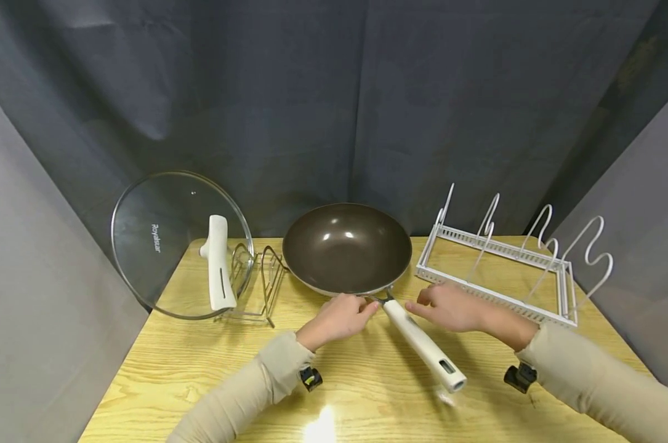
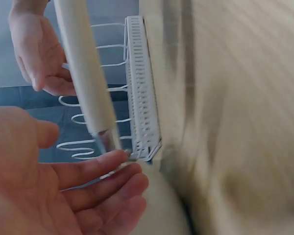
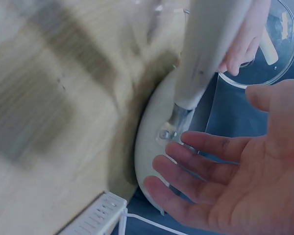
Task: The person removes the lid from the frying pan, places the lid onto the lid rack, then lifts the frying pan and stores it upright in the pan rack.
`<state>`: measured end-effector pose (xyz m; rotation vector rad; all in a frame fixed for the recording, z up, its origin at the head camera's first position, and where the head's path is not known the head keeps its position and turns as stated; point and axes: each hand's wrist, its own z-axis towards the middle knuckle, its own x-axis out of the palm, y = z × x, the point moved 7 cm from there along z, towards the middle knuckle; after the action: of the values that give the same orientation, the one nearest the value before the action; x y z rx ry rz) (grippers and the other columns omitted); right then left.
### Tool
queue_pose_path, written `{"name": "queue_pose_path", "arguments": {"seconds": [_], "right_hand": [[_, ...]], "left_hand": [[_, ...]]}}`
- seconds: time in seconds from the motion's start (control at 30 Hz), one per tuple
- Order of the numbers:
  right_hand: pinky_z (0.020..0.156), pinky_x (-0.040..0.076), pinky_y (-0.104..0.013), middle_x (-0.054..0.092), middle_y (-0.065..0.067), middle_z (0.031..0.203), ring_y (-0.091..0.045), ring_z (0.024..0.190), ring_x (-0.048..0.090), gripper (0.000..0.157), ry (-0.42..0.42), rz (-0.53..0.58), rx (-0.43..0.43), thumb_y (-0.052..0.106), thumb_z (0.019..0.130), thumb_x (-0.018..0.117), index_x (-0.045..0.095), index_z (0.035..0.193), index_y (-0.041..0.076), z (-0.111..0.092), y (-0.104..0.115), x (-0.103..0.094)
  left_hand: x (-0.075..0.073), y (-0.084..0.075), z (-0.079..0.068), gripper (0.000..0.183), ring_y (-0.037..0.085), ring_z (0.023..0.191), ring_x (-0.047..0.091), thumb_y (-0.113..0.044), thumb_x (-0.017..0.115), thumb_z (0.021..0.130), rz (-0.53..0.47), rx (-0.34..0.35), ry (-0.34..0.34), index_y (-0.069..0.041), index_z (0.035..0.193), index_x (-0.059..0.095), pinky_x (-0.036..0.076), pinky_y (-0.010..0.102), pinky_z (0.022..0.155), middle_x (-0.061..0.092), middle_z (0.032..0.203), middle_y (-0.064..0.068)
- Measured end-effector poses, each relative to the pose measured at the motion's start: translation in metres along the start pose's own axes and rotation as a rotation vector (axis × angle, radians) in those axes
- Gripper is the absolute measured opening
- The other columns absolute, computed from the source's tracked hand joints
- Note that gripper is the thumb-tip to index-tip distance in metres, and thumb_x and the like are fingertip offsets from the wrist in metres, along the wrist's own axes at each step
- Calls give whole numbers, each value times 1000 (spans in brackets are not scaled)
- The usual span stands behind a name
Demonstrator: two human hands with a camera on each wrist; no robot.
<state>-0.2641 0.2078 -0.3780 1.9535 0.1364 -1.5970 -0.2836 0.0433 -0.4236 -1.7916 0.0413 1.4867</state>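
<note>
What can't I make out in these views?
Head: base of the pan, hidden under its bowl.
Left wrist: far end of the pan handle, cut off by top edge; tabletop, blurred.
Right wrist: left hand, partly behind the pan handle; white rack, cut by bottom edge.

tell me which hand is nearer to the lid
Left. The left hand is by the near rim of the pan, right of the lid in the head view; the right hand is farther right, past the handle.
</note>
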Motion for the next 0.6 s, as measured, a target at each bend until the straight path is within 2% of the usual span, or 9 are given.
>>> {"name": "queue_pose_path", "arguments": {"seconds": [0.07,0.13,0.27,0.33,0.47,0.6], "right_hand": [[55,40,-28,51,8,63,-8,56,47,39,8,29,10,41,98,46,64,74,16,-4,-1,5],[55,40,-28,51,8,63,-8,56,46,39,19,62,24,41,99,46,63,75,15,-9,-1,9],[51,39,-27,49,6,61,-9,53,44,41,51,131,69,44,99,44,61,76,14,-18,-2,17],[50,41,-27,51,5,61,-10,53,47,43,74,183,90,45,99,43,62,77,13,-22,-2,20],[49,49,-33,57,-1,65,-17,57,55,43,139,353,165,44,98,45,63,83,8,-29,-4,32],[51,52,-40,59,-5,70,-18,62,59,43,179,472,238,45,98,45,63,90,6,-34,-7,44]], "left_hand": [[8,1,1,49,6,40,30,-45,36,101,-56,-19,0,-17,61,45,26,20,38,38,50,-6],[15,3,2,50,7,41,31,-45,35,101,-122,-52,8,-14,66,52,26,20,39,40,50,-5],[29,6,5,56,9,44,34,-48,31,101,-247,-119,42,-6,87,66,30,22,41,47,55,-2],[37,7,8,57,9,49,40,-49,31,101,-300,-143,48,-6,96,68,35,23,44,53,62,0],[49,9,12,55,14,57,51,-48,33,100,-433,-196,27,-4,97,66,41,26,49,62,76,7],[62,10,17,51,23,68,62,-44,38,101,-667,-280,-8,0,97,64,48,29,51,66,85,11]]}}
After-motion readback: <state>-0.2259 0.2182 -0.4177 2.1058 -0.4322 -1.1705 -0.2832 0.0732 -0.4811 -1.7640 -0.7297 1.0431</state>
